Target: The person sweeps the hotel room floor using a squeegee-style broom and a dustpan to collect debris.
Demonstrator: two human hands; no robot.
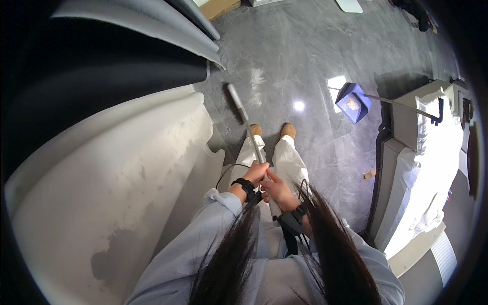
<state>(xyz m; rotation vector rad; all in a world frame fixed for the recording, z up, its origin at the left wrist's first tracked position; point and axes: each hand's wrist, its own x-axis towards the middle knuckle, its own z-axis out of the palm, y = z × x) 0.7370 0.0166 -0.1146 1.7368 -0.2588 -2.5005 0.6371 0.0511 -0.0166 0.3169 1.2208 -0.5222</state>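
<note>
A broom slants down from the floor to my waist, its light pole held in both hands. My left hand is closed round the pole higher up, towards the broom head. Just below it, my right hand grips the pole near its end. The broom head, pale on top with dark bristles along its left side, rests on the grey floor ahead of my left foot. To the right, a blue-purple dustpan with a long handle stands on the floor; some light-brown debris shows in it.
Large pale sheets and dark rolled sheets stand along the left. A grey cabinet or sofa-like piece with white fabric lines the right. A small brown scrap lies on the marbled floor. A cardboard box sits ahead.
</note>
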